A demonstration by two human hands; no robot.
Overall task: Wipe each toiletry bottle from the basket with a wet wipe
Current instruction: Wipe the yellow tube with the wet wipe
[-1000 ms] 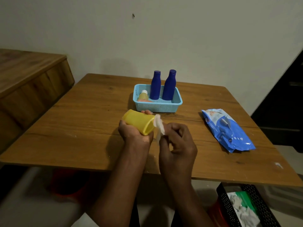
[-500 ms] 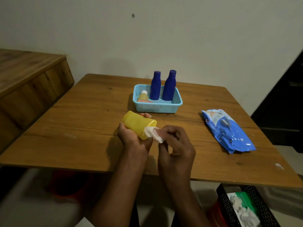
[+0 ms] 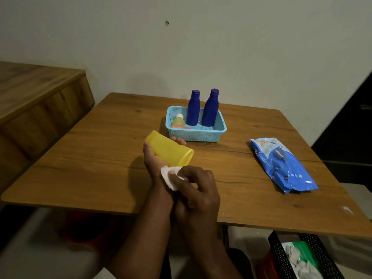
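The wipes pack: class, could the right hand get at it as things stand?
Probably yes. The wipes pack lies uncovered on the table, with bare wood between, but the right hand holds a wet wipe.

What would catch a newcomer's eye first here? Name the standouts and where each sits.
The bright yellow bottle stands out, gripped by the left hand above the table's middle, with the right hand pinching a white wet wipe just below it. Behind them, two tall dark blue bottles stand upright in a light blue basket. A blue wipes pack lies on the table to the right.
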